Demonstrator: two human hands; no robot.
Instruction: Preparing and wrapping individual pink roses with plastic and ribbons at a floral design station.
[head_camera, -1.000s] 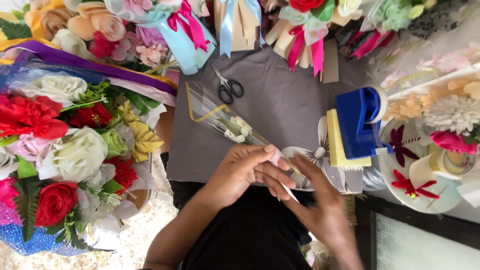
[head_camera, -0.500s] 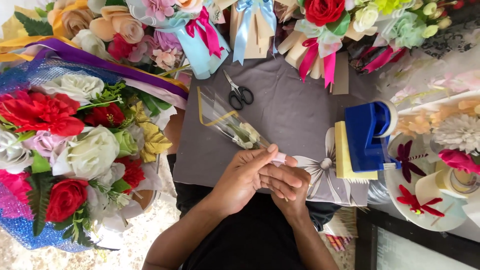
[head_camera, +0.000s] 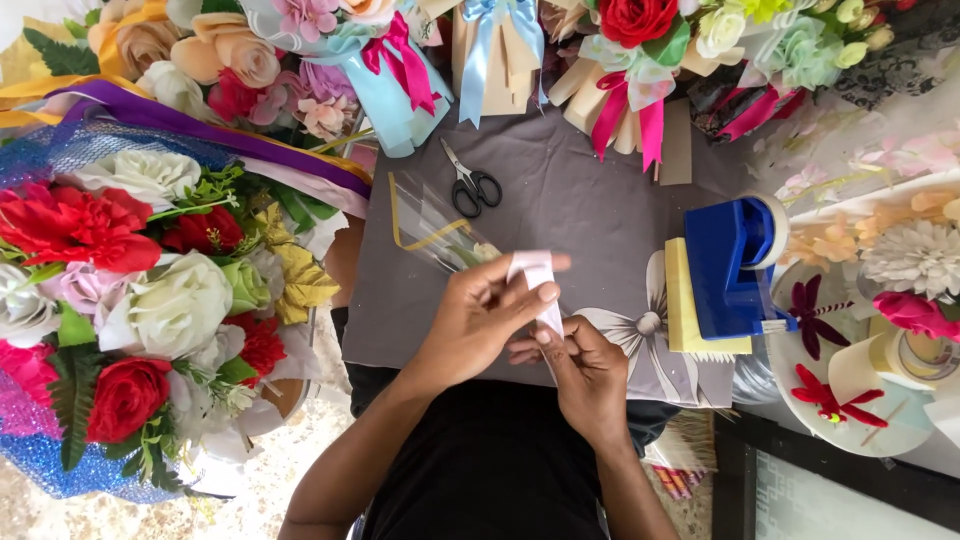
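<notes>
Both hands have drawn together since the earlier frames: the right hand (head_camera: 592, 375), which was spread low and apart, now sits tucked under the left hand (head_camera: 480, 320), and the pale pink ribbon (head_camera: 533, 272) has risen into a small loop above them. That loop stands just toward the person from the scissors (head_camera: 472, 186), over the grey cloth (head_camera: 590, 220).

Left fingers (head_camera: 525, 300) are curled closed, thumb and forefinger pinching the ribbon at the base of the loop. Right fingers are bent in around the lower tail of the ribbon; how tightly they grip cannot be told, since the left hand covers part of them.

A clear cellophane sleeve with a gold edge (head_camera: 425, 225) lies just below and left of the scissors, holding a small white flower, its narrow end close to the left knuckles.

Risks, as a judgement: the ribbon looks slick and narrow, so a slack pinch could let the loop spring flat or twist. An elbow or wrist moving outward could nudge the cellophane sleeve, or brush the large bouquet (head_camera: 130, 300) crowding far left of the scissors. A blue tape dispenser (head_camera: 735, 265) stands right of the scissors, within knocking reach.
</notes>
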